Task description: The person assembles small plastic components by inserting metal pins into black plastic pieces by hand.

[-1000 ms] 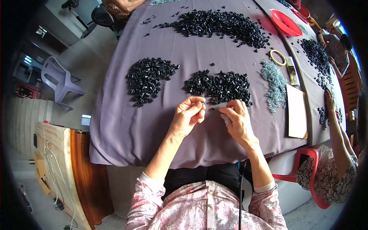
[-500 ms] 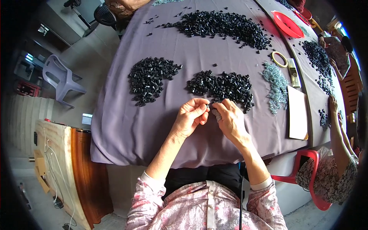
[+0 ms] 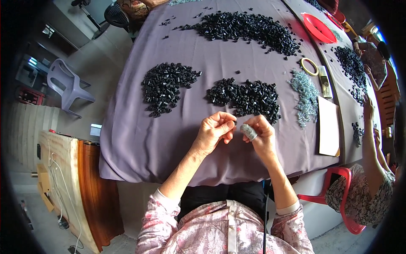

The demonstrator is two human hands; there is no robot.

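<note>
Between the thumb and forefinger of my left hand is pinched a small black plastic piece. Just to its right, a small gap away, my right hand is closed with its fingers curled; whatever it holds is hidden. Its thumb wears a grey wrapping. Both hands are above the near part of the purple-grey cloth. Right beyond them lies a pile of short black tube-like pieces, and a second black pile lies to the left.
Small clear-silvery pieces form a heap at right, near a tape roll, a slim clear box and a white board. Farther off are a large black pile and a red basin. A co-worker's arm reaches in at right.
My right hand has drawn back a little to the right, away from my left hand, and turned so its wrapped thumb shows. My left hand has shifted slightly right, still pinching the black piece.
</note>
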